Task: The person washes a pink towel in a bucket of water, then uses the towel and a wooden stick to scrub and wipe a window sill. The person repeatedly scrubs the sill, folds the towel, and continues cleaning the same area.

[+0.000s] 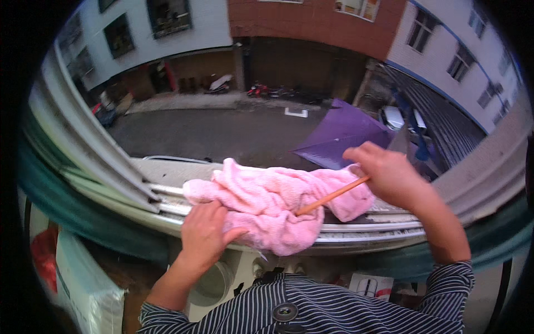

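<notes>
A crumpled pink towel (pixel 267 190) is draped over the aluminium track (pixel 375 227) of an open sliding window. My left hand (pixel 205 231) grips the towel's near left edge, the thumb lying on top of the cloth. My right hand (pixel 388 177), raised over the right end of the towel, holds a thin wooden stick (pixel 333 195). The stick slants down to the left, and its lower end disappears into the folds of the towel. Most of the track beneath the cloth is hidden.
Sliding window frames (pixel 96 137) stand at the left, with a green curtain (pixel 104 238) below. Outside are a purple canopy (pixel 350 131) and a street (pixel 200 131) well below. Indoors, a bucket (pixel 212 284) and a plastic-wrapped box (pixel 85 279) stand beneath the sill.
</notes>
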A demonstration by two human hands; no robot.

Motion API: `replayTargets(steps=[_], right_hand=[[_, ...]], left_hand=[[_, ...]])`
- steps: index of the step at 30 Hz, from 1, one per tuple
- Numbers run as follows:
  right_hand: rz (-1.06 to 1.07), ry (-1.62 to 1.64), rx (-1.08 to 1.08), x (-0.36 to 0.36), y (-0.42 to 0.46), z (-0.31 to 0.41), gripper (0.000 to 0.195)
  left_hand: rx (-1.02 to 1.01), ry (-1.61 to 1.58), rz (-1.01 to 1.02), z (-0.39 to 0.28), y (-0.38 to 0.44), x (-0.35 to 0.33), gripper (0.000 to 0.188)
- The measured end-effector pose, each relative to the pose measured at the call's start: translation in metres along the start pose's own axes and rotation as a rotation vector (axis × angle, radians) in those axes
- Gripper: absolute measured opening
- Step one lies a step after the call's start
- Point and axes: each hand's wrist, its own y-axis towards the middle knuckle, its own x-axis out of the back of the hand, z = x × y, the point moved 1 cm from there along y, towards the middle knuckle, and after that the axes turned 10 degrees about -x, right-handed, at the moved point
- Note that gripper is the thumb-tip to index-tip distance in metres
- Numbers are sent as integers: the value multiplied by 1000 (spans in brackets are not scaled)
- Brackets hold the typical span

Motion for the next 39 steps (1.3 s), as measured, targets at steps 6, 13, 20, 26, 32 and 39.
replayTargets(steps=[6, 13, 20, 26, 32, 39], right_hand=[[-36, 161, -71, -71, -49, -21, 27], [-19, -258, -453, -5, -117, -67, 21], [231, -351, -767, -56, -117, -57, 56], [226, -263, -547, -67, -94, -9, 63], [163, -152, -542, -73, -82, 23, 57], [-56, 264, -552, -74, -74, 52, 37]], left_hand=[[-205, -34, -73, 7, 7, -6, 50], [-210, -73, -100, 6, 2, -17, 52], [-238, -95, -58, 5, 6, -20, 64], [-259, -146, -110, -19, 9, -37, 71], [-353, -413, -70, -58, 31, -48, 69], [-326, -851, -85, -102, 59, -65, 77]])
